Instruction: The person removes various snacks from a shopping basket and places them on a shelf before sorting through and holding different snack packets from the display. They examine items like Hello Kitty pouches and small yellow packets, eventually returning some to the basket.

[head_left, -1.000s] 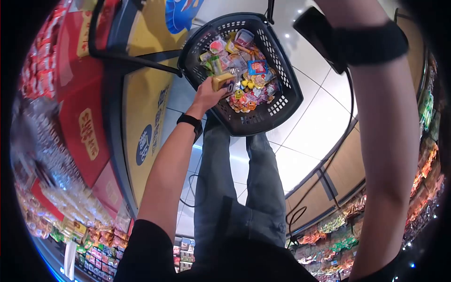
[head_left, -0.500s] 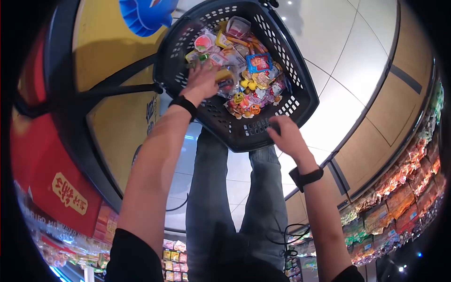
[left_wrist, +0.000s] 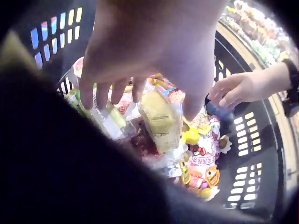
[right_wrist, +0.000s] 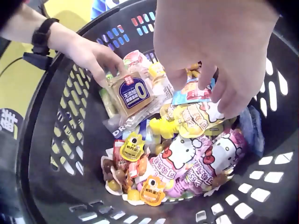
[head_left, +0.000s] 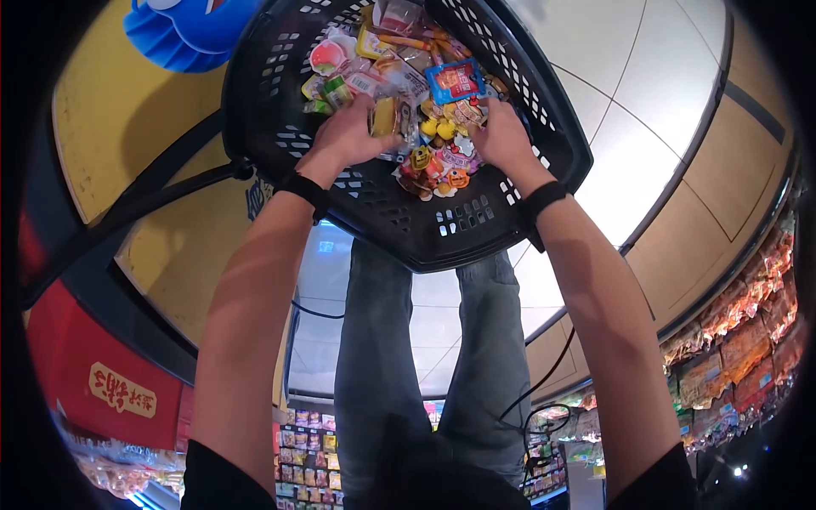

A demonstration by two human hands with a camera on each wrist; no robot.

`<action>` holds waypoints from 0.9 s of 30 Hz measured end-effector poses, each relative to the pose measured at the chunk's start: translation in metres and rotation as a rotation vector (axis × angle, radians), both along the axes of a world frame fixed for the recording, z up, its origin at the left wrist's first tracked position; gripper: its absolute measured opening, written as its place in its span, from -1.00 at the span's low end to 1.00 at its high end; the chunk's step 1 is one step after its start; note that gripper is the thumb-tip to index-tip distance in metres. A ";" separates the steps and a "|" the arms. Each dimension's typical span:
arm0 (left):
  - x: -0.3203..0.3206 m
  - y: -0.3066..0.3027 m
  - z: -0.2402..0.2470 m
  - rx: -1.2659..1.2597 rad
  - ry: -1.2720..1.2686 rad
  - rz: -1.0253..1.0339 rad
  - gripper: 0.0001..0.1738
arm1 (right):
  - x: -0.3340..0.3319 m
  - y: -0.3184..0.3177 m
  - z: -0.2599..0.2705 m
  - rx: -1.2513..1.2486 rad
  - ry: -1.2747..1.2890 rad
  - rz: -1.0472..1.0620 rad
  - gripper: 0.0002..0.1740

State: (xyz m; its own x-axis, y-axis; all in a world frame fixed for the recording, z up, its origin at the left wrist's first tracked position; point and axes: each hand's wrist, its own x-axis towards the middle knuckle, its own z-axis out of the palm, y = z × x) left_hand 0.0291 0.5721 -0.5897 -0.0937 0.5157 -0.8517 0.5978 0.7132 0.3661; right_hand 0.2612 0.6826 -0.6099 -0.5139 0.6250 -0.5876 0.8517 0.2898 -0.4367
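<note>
Okay, so the left hand [head_left: 344, 136] has its fingers spread and pointing down, thumb and forefinger either side of a square tan packet [right_wrist: 134, 95] with a dark blue label and big white "0". Can't tell if it's really pinched. Right hand's [head_left: 503, 136] fingers bend over a yellow pouch [right_wrist: 198, 117], can't tell if gripping. Nearby I count two purple cat-print pouches [right_wrist: 175, 161], one blue packet [head_left: 455, 81]. All inside one black basket [head_left: 416, 255], both arms stretched forward.
</note>
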 end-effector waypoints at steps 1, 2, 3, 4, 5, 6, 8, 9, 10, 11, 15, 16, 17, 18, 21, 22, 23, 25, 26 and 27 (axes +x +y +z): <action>0.004 0.000 -0.004 -0.003 -0.004 -0.004 -0.17 | -0.001 0.001 -0.005 -0.041 -0.034 -0.036 -0.50; 0.008 -0.002 -0.008 0.033 0.037 0.040 -0.21 | -0.002 0.000 -0.008 -0.080 -0.066 -0.073 -0.47; 0.011 -0.003 -0.013 0.069 0.078 0.084 -0.24 | -0.001 -0.004 -0.010 -0.081 -0.068 -0.077 -0.47; 0.014 -0.004 -0.017 0.068 0.073 0.080 -0.24 | 0.003 -0.011 -0.014 -0.103 -0.094 -0.069 -0.46; 0.018 -0.005 -0.021 0.091 0.087 0.105 -0.25 | 0.008 -0.017 -0.017 -0.123 -0.123 -0.059 -0.46; 0.021 -0.006 -0.025 0.114 0.101 0.133 -0.26 | 0.015 -0.023 -0.018 -0.123 -0.130 -0.060 -0.46; 0.023 -0.007 -0.025 0.148 0.101 0.137 -0.27 | 0.027 -0.033 -0.012 -0.161 -0.206 -0.085 -0.40; 0.023 -0.007 -0.025 0.181 0.107 0.139 -0.27 | 0.032 -0.037 -0.011 -0.172 -0.261 -0.132 -0.34; 0.020 -0.006 -0.024 0.183 0.103 0.142 -0.27 | 0.035 -0.038 -0.007 -0.169 -0.266 -0.130 -0.34; 0.015 -0.005 -0.023 0.093 0.080 0.119 -0.27 | 0.038 -0.039 -0.004 -0.228 -0.293 -0.235 -0.33; 0.001 0.000 -0.006 -0.084 0.088 0.074 -0.25 | 0.046 -0.042 -0.030 -0.334 -0.057 -0.716 -0.26; -0.001 -0.002 -0.005 -0.081 0.100 0.079 -0.25 | 0.042 -0.042 -0.032 -0.355 0.084 -0.902 -0.22; 0.000 -0.002 0.000 -0.056 0.096 0.098 -0.31 | 0.035 -0.040 -0.034 -0.383 0.181 -1.030 -0.21; 0.001 -0.007 -0.003 -0.059 0.097 0.093 -0.31 | 0.032 -0.039 -0.041 -0.387 0.180 -1.035 -0.21; 0.007 -0.022 -0.008 0.128 0.197 0.044 -0.30 | 0.018 -0.033 -0.074 -0.242 -0.175 -1.012 -0.26; 0.013 -0.023 -0.003 0.272 0.344 0.012 -0.35 | 0.009 -0.032 -0.075 -0.247 -0.175 -1.020 -0.26; 0.019 -0.022 0.001 0.418 0.488 -0.020 -0.40 | 0.002 -0.030 -0.077 -0.218 -0.172 -0.999 -0.26; 0.029 -0.017 0.001 0.554 0.401 -0.042 -0.47 | -0.005 -0.030 -0.085 -0.274 -0.141 -1.084 -0.30; 0.036 -0.014 0.001 0.692 0.317 -0.054 -0.53 | -0.010 -0.026 -0.075 -0.276 -0.142 -1.084 -0.30; 0.048 -0.012 -0.004 0.737 0.188 -0.026 -0.61 | -0.013 -0.018 -0.065 -0.405 -0.072 -1.067 -0.33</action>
State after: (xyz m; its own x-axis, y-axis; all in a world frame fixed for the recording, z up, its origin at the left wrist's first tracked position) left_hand 0.0768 0.5602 -0.5940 -0.1833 0.9489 -0.2570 0.7102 0.3086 0.6327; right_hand 0.2486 0.6645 -0.6747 0.2080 0.4811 -0.8516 0.6060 -0.7468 -0.2739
